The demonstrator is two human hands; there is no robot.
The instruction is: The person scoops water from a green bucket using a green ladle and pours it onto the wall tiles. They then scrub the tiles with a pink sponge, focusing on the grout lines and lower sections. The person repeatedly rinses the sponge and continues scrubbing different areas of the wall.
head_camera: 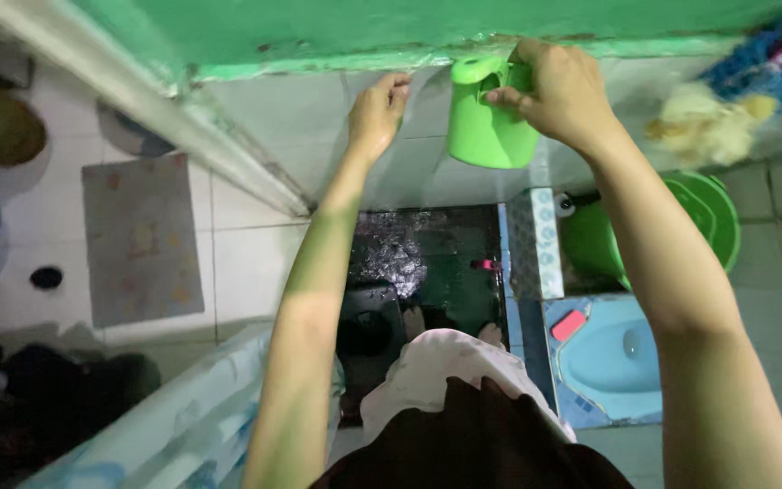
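Note:
My right hand (561, 91) grips a bright green plastic dipper (489, 118) by its handle and holds it up against the green painted wall ledge (337, 36). To its left, my left hand (376, 113) is raised with its fingers curled, the fingertips touching the lower edge of that ledge at a thin clear plastic sheet. It grasps nothing that I can see. Both arms are stretched upward. Below them are my white and dark clothes (450, 407) and my bare feet on a wet dark floor (427, 258).
A green bucket (712, 217) stands at the right, beside a blue squat toilet (613, 358) with a pink object on its rim. A grey mat (140, 240) lies on white tiles at left. Yellow and blue cloths (726, 113) hang at upper right. A patterned curtain (183, 426) is at lower left.

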